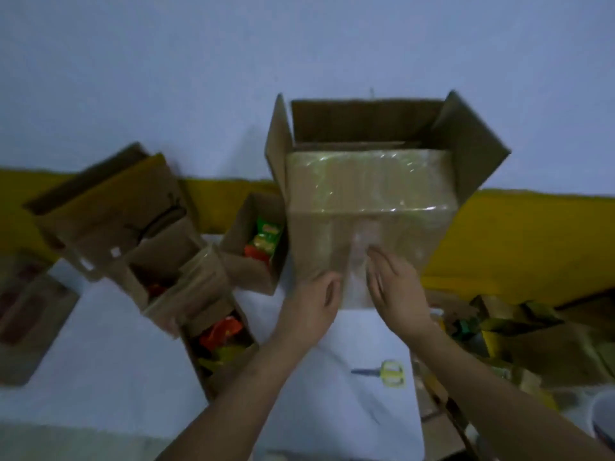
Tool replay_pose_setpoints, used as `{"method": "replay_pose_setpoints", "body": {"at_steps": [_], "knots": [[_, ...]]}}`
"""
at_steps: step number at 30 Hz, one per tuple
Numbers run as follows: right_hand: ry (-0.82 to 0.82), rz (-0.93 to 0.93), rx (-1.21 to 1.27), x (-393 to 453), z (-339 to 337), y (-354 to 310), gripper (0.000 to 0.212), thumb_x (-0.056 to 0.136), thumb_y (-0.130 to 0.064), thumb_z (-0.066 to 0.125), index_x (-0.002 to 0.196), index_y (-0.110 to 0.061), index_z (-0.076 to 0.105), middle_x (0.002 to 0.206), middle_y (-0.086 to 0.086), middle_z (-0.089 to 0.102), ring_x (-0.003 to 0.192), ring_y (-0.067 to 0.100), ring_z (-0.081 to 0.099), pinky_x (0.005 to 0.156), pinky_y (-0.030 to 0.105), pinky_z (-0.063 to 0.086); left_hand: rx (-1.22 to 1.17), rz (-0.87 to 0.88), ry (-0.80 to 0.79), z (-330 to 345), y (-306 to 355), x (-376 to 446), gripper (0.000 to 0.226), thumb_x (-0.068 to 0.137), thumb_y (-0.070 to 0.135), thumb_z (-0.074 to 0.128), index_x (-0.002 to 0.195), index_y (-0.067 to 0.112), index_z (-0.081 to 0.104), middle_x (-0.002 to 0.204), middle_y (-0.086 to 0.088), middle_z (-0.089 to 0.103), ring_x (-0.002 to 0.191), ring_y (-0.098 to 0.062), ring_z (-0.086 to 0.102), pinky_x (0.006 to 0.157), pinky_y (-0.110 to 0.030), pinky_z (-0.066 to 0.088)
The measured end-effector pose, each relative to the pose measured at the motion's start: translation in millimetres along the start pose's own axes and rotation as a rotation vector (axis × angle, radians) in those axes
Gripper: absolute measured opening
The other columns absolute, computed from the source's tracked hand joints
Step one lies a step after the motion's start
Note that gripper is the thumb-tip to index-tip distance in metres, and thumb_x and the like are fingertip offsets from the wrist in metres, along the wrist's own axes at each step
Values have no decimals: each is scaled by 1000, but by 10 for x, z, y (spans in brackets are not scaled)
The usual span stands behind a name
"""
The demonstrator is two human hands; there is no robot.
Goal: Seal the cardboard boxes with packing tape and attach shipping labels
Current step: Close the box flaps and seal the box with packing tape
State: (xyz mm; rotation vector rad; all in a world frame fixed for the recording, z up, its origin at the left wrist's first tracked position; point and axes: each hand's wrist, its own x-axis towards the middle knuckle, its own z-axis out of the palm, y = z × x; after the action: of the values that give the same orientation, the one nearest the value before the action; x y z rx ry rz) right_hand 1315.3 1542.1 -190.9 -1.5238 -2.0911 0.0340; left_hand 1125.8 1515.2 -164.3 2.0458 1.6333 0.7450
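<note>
I'm in a makeshift packing spot, likely a home room. Open cardboard boxes (pixel 253 241) of snack packets (pixel 264 242) crowd my white table (pixel 109 354) against a bare painted wall (pixel 199 78), scissors (pixel 382 372) lying near.

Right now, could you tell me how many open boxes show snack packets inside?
3: a small box beside the big taped box, a box left of it, and a near box by the left forearm. Others may be hidden.
</note>
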Motion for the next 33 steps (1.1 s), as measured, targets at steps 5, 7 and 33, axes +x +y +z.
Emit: {"method": "replay_pose_setpoints", "body": {"at_steps": [5, 7, 33], "knots": [[225, 5, -122, 744, -746, 273, 41, 101, -23, 46, 138, -6, 52, 144, 13, 51, 126, 29, 51, 102, 41, 44, 67, 389, 275, -390, 723, 792, 36, 103, 27, 39, 129, 19, 63, 124, 1, 60, 112, -11, 53, 95, -23, 41], [134, 53, -190, 940, -770, 381, 48, 103, -29, 37, 146, -9, 45, 152, 11, 43, 139, 29, 40, 110, 43, 38, 229, 365, 181, -323, 737, 1105, 46, 105, 30, 39, 148, 18, 46, 148, -5, 47, 139, -21, 37, 116, -32, 26], [-405, 137, -180, 1807, -752, 727, 63, 104, -51, 19, 158, -21, 7, 162, 6, 23, 151, 24, 11, 122, 49, -6, 616, 186, 19, 232, 475, 1342, 57, 101, 50, 7, 156, 43, 0, 166, -11, 5, 152, -40, 0, 118, -46, -7]]}}
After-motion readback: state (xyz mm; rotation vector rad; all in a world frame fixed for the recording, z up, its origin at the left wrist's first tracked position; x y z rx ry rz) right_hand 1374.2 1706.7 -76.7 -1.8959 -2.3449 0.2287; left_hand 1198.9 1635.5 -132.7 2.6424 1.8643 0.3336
